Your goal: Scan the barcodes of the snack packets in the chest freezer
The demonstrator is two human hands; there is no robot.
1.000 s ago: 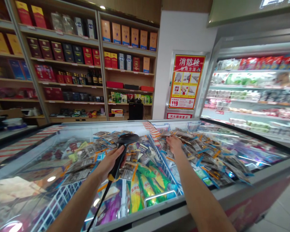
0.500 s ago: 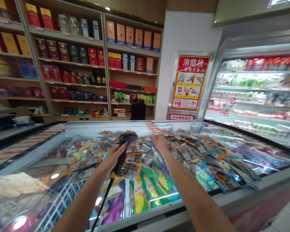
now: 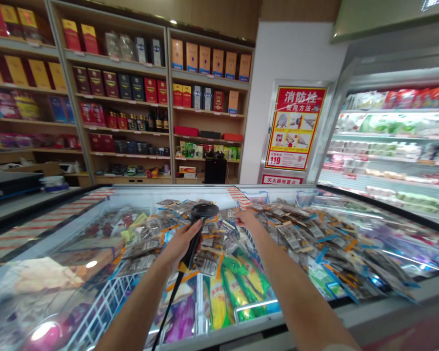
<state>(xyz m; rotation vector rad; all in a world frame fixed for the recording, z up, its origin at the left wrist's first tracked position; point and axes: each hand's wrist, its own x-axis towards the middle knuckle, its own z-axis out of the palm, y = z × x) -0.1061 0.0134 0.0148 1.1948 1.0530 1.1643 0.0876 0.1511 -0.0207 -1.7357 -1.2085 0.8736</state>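
Observation:
My left hand (image 3: 182,243) is wrapped round the handle of a black barcode scanner (image 3: 205,210), whose cable trails down toward me. The scanner's head is over a heap of small flat packets (image 3: 208,258) with orange and blue edges. My right hand (image 3: 246,219) reaches forward to the right of the scanner, its fingers curled in. A packet (image 3: 227,214) lies beside its fingertips; whether they grip it I cannot tell. Below, between my forearms, are yellow corn cobs in green wrappers (image 3: 237,287).
More packets (image 3: 292,236) are piled on the right side of the chest freezer. White wire baskets (image 3: 106,302) divide its inside. Glass lids with striped tape (image 3: 237,195) cover parts. Shelves of boxes (image 3: 131,102) stand behind, a lit fridge (image 3: 395,146) at right.
The view has shifted slightly left, so everything appears farther right. My right fingers have moved a little down and left toward the packets; my left hand still holds the scanner.

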